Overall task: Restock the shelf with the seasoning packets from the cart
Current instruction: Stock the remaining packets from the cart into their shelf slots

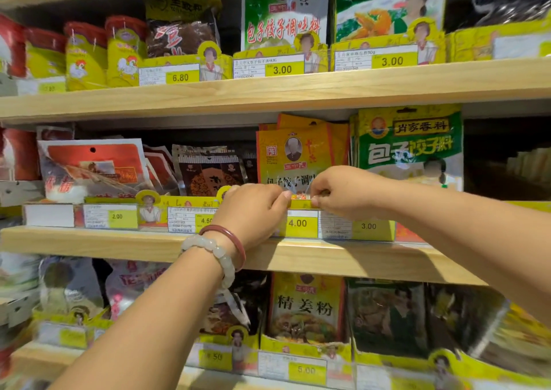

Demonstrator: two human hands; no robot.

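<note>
Several yellow dumpling-seasoning packets [293,154] upright on the middle shelf [328,258] behind the 4.00 price tag [298,224], front packet's lower edge pinched by left hand [253,211] and right hand [343,193]; likely light, thin, floppy, slippery film, best held by edges.

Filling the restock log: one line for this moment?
stage: seating packets | left hand: grip on yellow packets | right hand: same | place: middle shelf
</note>
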